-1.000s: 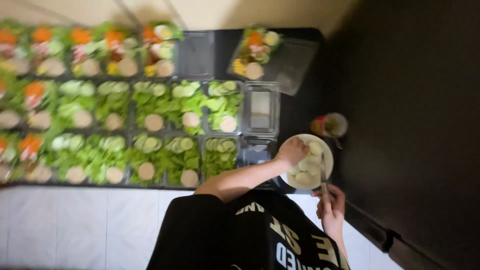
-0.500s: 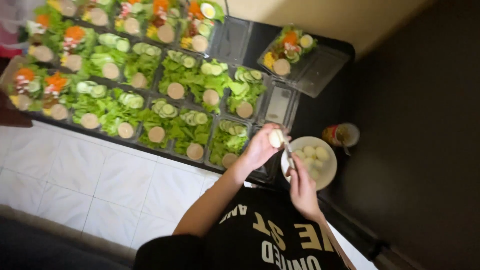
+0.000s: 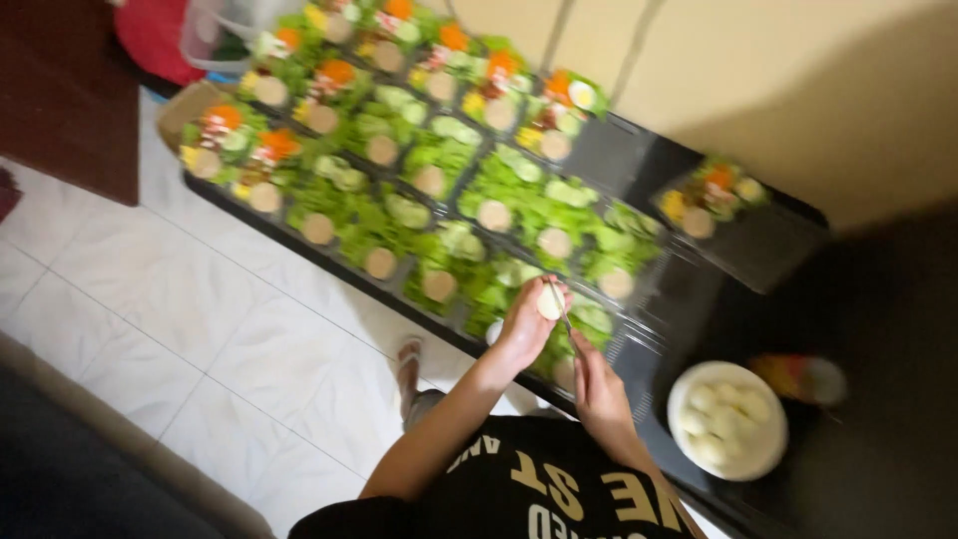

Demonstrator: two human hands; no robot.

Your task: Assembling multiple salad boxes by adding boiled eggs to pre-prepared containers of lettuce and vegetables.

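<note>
Along the left, rows of salad boxes are sitting on the dark bench, each one holding green leaves and a round tan sauce cup; the far rows are also carrying orange and yellow toppings. Moving right, the left hand is curling its fingers around a peeled boiled egg, holding it up over the nearest boxes. Just beside it the right hand is gripping a thin knife — its fingers are closing round the handle, and the blade is running up and away from the person, touching the egg on its right side. So the egg is lying up and to the left of the right hand. Further right a white bowl is holding more peeled eggs — well apart from both hands.
</note>
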